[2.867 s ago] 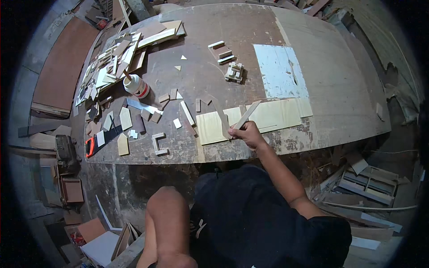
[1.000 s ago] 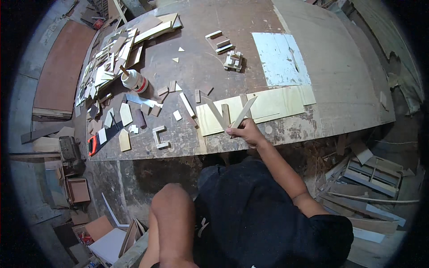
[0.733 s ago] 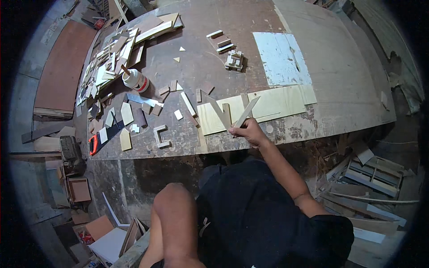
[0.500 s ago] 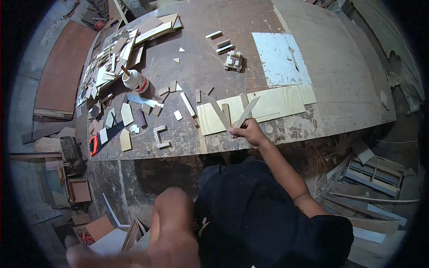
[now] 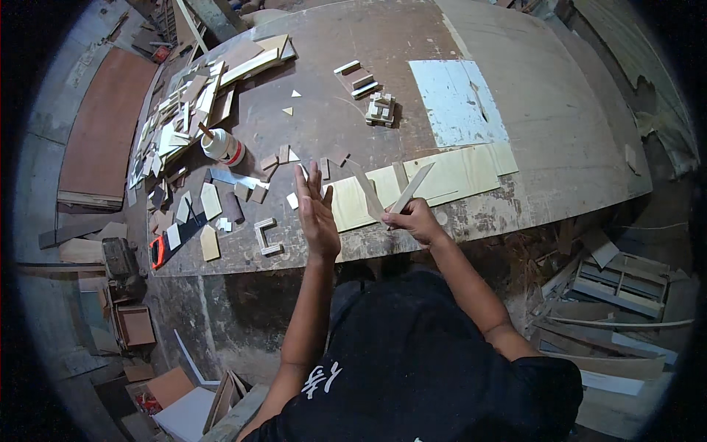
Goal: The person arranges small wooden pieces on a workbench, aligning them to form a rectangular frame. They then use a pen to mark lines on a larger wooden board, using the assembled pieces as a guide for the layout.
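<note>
My right hand [image 5: 417, 219] grips two thin wooden strips [image 5: 403, 194] that spread upward in a V, just above the near edge of the workbench [image 5: 515, 199]. They rise in front of a long pale plywood sheet [image 5: 456, 173] lying flat on the bench. My left hand [image 5: 317, 214] is raised over the bench to the left of the strips, fingers straight and apart, holding nothing. A small U-shaped wooden piece [image 5: 265, 237] lies left of that hand.
Many small cut wood pieces [image 5: 210, 200] and offcuts [image 5: 184, 110] cover the bench's left side, beside a white glue pot [image 5: 223, 146]. A stack of small blocks [image 5: 380, 108] and a pale blue sheet [image 5: 456, 99] lie farther back. A red-handled tool [image 5: 157, 252] sits at the left edge.
My left arm has risen from low by my lap up over the bench, hand now spread beside the strips. My right hand has kept the strips in about the same place.
</note>
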{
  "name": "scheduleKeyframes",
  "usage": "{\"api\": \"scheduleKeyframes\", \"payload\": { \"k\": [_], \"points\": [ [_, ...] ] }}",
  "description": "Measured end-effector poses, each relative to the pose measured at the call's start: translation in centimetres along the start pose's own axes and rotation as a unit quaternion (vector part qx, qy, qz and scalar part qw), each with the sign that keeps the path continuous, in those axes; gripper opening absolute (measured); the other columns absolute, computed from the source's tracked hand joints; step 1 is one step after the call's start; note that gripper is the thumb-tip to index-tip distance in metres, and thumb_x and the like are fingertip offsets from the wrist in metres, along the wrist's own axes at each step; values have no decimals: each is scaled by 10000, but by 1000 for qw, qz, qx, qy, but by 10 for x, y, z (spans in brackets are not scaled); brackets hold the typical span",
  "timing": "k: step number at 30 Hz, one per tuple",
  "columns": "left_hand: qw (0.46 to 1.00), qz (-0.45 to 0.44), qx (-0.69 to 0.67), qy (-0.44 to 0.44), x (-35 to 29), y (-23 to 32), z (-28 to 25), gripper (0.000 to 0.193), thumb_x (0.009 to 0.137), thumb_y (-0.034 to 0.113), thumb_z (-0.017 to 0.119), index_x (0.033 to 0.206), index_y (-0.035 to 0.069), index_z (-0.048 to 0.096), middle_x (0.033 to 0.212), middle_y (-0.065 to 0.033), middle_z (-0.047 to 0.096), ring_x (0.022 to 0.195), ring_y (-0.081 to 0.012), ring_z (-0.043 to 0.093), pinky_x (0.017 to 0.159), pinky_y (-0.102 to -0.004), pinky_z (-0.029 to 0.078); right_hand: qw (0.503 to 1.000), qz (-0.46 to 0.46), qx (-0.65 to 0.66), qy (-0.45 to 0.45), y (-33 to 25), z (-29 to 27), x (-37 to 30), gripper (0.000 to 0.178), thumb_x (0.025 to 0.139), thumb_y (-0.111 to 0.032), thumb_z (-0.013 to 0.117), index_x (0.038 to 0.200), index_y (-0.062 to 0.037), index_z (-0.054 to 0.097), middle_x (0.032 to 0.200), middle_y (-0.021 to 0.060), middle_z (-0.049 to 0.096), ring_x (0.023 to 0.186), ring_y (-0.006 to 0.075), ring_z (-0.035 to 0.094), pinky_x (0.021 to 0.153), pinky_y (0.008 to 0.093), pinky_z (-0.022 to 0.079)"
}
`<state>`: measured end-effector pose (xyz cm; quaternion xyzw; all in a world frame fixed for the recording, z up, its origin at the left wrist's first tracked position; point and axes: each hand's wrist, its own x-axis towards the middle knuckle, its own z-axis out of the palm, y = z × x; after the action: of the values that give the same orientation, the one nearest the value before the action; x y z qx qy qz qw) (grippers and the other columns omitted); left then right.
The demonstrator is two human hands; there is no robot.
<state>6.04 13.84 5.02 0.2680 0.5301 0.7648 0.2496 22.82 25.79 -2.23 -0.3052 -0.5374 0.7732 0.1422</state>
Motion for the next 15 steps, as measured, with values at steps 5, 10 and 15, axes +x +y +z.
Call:
{"api": "scheduleKeyframes", "payload": {
  "k": [5, 10, 15],
  "points": [
    [1000, 19, 15, -7, 4, 12, 9, 817, 940, 484, 451, 1554, 64, 114, 1557, -181, 285, 1453, -304, 244, 1155, -478, 200, 1000, 5, 13, -7, -2, 5, 1, 278, 802, -164, 801, 914, 72, 705, 798, 87, 699, 688, 143, 654, 638, 283, 558],
    [990, 131, 36, 23, -2, 58, 30, 772, 931, 398, 518, 1518, 3, 208, 1533, -197, 331, 1425, -323, 316, 1155, -497, 249, 1000, 8, 16, -8, -13, 10, 4, 259, 797, -140, 803, 908, 73, 707, 784, 83, 696, 680, 129, 647, 622, 271, 546],
    [918, 359, -72, -151, -45, 214, 55, 798, 917, 431, 506, 1526, 30, 182, 1529, -195, 332, 1393, -347, 338, 1138, -507, 253, 1000, 16, 11, -2, -7, 10, 8, 245, 794, -134, 802, 894, 68, 705, 776, 82, 693, 664, 129, 644, 612, 264, 538]
  ]
}}
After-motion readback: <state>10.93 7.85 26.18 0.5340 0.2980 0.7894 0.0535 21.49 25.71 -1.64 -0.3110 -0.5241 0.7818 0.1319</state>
